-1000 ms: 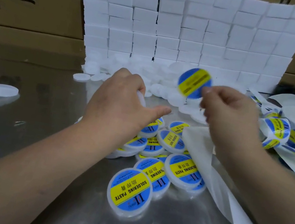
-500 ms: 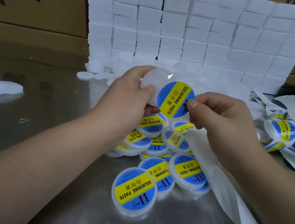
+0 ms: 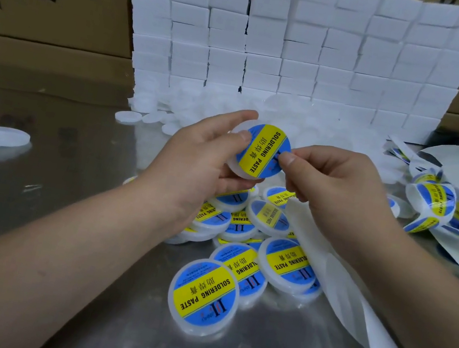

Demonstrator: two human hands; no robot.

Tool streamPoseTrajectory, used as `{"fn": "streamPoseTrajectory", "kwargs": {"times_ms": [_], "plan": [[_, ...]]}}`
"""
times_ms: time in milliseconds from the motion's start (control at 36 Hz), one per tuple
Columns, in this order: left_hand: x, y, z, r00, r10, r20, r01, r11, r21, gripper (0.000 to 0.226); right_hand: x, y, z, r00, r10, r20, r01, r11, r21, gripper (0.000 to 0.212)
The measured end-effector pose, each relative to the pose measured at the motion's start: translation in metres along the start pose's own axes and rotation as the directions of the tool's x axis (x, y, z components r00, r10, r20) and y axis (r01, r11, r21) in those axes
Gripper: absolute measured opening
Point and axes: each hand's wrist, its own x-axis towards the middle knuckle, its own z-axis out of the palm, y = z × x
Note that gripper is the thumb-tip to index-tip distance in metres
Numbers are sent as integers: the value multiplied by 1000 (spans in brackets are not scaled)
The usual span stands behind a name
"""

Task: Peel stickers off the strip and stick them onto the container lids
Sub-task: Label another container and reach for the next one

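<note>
**Sticker meeting lid, above the pile.** We are gripping a blank lid [image 3: 239,172] in the left hand [image 3: 193,164], thumb on its face and fingers curled behind it, just above the far edge of the pile [image 3: 286,263] of labelled lids. The right hand [image 3: 333,189] is pinching the right edge of the sticker [image 3: 262,155] between thumb and forefinger. The two hands are nearly touching, joined through sticker and lid.

A second ago the sticker was hanging free in the right hand, higher above the pile, while the left hand was reaching toward the blank lids [image 3: 204,102] beyond the pile. Half a second ago the sticker was covering only part of the lid. Now it is lying over almost the whole face, with a white rim showing at the lower left.

We are judging the sticker placed but not yet rubbed down. The pinch is still holding its edge, and we cannot tell whether that edge is stuck.

Right of the pile, the strip [image 3: 431,203] is lying curled with more stickers on it, and spent backing [image 3: 355,288] is trailing from the pile's right side toward us. Beyond the pile, the blank lids are waiting in a heap before a wall of white blocks [image 3: 305,49]. What is remaining for this lid, in our reading, is releasing the edge, smoothing it and adding the lid to the pile.
</note>
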Motion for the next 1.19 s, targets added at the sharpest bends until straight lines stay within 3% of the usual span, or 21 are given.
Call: {"fn": "streamPoseTrajectory", "kwargs": {"times_ms": [611, 889, 944, 1111, 1194], "plan": [[-2, -6, 2, 995, 99, 4, -100, 993, 64, 30, 2, 5, 1, 1000, -8, -22, 6, 997, -75, 45], [-12, -6, 6, 958, 274, 88, -287, 907, 309, 39, 0, 8, 1, 995, -25, -95, 6, 981, -195, 31], [-14, -5, 7, 944, 321, 75, -327, 889, 321, 39, 1, 8, 0, 990, -43, -132, 15, 977, -212, 35], [-16, 0, 10, 912, 410, -28, -375, 858, 352, 33, 2, 11, -2, 976, -48, -212, -19, 953, -304, 73], [-15, -2, 7, 928, 371, -40, -318, 843, 434, 31, 3, 11, -4, 986, -31, -161, 5, 987, -159, 65]]}}
